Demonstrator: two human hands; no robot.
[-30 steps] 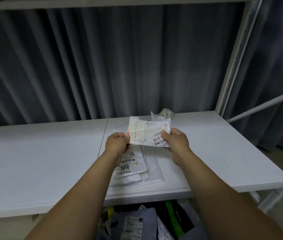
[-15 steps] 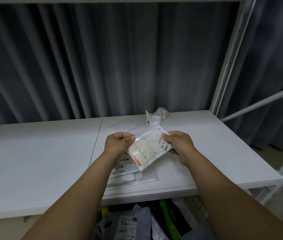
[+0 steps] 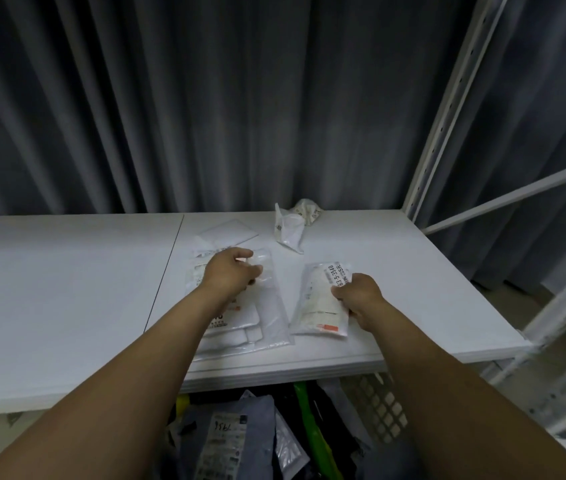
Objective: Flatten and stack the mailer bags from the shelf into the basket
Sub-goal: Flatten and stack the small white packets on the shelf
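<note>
A small white mailer bag [image 3: 316, 303] with a printed label lies flat on the white shelf [image 3: 66, 289], right of centre. My right hand [image 3: 361, 299] grips its right edge. To its left sits a stack of flattened white and clear mailers [image 3: 260, 317]. My left hand [image 3: 231, 275] rests on top of that stack with loosely bent fingers and holds nothing that I can see. Two crumpled white bags [image 3: 290, 230] lie further back on the shelf. Below the shelf's front edge is the basket [image 3: 378, 407], its white lattice wall showing.
Inside the basket lie a grey mailer [image 3: 226, 441], dark bags and a green strip [image 3: 312, 427]. A white slotted shelf upright [image 3: 447, 109] and a diagonal brace stand at the right. A dark pleated curtain hangs behind the shelf.
Both hands held the small mailer in the air before. It now lies on the shelf in my right hand alone. My left hand let go and moved left onto the stack.
</note>
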